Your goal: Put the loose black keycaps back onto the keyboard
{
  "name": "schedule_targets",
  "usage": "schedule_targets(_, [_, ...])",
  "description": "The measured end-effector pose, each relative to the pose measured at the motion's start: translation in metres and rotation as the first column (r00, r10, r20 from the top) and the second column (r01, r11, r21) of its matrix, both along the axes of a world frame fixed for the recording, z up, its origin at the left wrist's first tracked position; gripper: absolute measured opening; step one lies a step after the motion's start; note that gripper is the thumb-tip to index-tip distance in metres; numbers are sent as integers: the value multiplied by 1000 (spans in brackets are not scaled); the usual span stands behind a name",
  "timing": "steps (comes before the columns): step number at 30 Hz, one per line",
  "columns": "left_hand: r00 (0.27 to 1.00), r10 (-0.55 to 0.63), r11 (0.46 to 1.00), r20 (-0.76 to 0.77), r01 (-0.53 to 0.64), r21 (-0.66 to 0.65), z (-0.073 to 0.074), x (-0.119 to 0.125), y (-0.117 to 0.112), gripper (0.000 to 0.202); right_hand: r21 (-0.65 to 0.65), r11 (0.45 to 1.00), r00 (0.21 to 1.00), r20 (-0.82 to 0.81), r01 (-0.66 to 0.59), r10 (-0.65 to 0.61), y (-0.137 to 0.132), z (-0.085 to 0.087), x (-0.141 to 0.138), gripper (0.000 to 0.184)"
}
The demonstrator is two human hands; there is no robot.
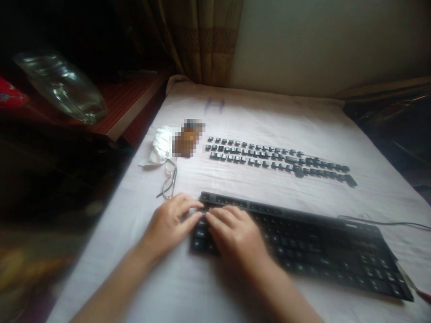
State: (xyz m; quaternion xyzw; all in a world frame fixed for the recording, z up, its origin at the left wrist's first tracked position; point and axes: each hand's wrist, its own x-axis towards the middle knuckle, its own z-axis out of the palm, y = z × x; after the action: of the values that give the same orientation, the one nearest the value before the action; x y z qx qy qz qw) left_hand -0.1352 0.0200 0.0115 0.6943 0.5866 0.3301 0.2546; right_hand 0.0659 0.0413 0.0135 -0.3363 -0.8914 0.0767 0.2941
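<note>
A black keyboard [292,242] lies on the cloth in front of me, running from the middle to the lower right. Both of my hands are at its upper left corner. My left hand [171,220] comes in from the left edge, its thumb and forefinger bent close together at the corner keys. Over the left keys rests my right hand [237,229], fingers drawn together with their tips meeting the left thumb. Whatever is between the fingertips is too small and blurred to make out. Behind the keyboard, loose black keycaps [256,153] lie in three rows.
Eyeglasses [169,177], a crumpled white tissue [160,146] and a pixelated brown object [188,139] lie left of the keycaps. A glass jar [67,89] is on the reddish wooden table [131,98] at the left. A thin cable [380,221] runs off right.
</note>
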Motion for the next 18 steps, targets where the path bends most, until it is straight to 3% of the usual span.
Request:
schedule_targets(4, [999, 37, 997, 17, -36, -67, 2, 3, 1, 4, 4, 1000, 1000, 30, -5, 5, 1, 2, -1, 21])
schedule_targets(18, [994, 91, 981, 64, -78, -180, 2, 6, 5, 7, 31, 999, 994, 102, 26, -29, -3, 4, -4, 21])
